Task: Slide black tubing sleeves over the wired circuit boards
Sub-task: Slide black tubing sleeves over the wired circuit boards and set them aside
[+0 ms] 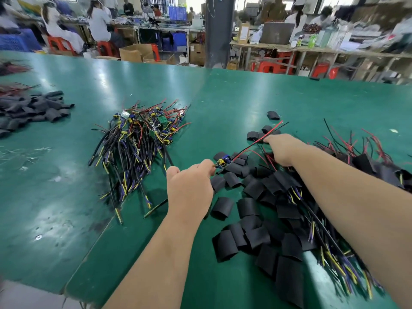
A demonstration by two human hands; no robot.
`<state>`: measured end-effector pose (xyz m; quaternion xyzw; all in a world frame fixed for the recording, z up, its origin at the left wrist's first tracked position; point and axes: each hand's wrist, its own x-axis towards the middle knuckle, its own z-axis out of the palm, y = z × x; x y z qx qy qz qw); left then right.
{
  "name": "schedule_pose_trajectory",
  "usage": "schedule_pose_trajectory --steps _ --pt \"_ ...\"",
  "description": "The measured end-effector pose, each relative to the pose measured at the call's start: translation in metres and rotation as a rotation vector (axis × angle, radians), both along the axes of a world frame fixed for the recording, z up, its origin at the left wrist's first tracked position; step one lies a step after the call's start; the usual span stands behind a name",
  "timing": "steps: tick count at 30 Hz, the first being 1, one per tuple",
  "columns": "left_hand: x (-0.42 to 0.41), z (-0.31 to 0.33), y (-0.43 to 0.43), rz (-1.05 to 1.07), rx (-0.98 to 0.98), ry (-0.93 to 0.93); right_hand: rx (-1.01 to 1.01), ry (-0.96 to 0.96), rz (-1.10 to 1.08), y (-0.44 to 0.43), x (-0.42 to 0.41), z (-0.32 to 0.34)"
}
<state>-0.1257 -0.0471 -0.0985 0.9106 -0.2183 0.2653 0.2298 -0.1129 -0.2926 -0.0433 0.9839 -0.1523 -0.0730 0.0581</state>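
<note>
My left hand [191,181] grips a wired circuit board [223,162] by its cable end; the board's blue and yellow parts show just past my fingers, and its red and black leads [263,137] stretch up to the right. My right hand [282,148] reaches over the leads, fingertips down on a black tubing sleeve [256,136] at the far edge of the loose sleeve pile [247,219]. Whether those fingers hold the sleeve is hidden. A heap of bare wired boards [142,139] lies to the left of my hands.
Sleeved boards with red and black leads [361,159] are stacked at the right, under my right forearm. Another pile of black sleeves [33,110] sits at the far left of the green table [245,94]. Seated people work at benches beyond the table.
</note>
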Motion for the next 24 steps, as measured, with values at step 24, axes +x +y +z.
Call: schedule_pose_trajectory --steps 24 --pt "0.001 -0.003 0.001 -0.040 -0.146 0.044 0.405 -0.685 -0.088 0.033 -0.062 0.040"
